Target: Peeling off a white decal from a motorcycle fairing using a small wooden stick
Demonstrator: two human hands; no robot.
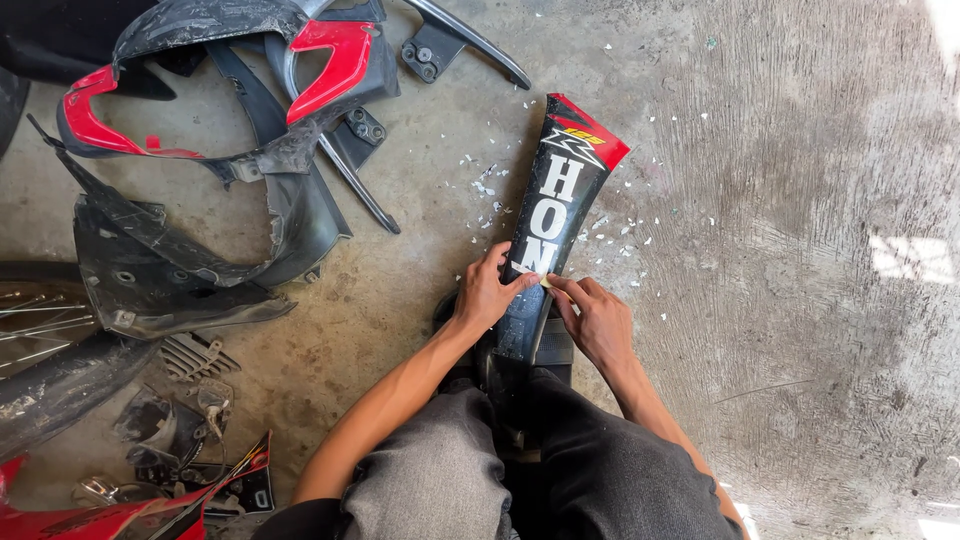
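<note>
On concrete floor (pixel 800 200), fingertips (pixel 527 281) of left hand (pixel 487 297) and right hand (pixel 597 318) pinched together at white sticker edge on black motorcycle panel (pixel 548 230) propped btwn knees, w/ sticker bits (pixel 490 185) scattered nearby; risk: sticker tears if pulled too steep.

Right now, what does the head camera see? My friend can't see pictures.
A person's left hand and right hand pinch a white sticker letter on a long black panel lying on concrete floor. White flakes surround it; black and red body panels lie at left.
</note>
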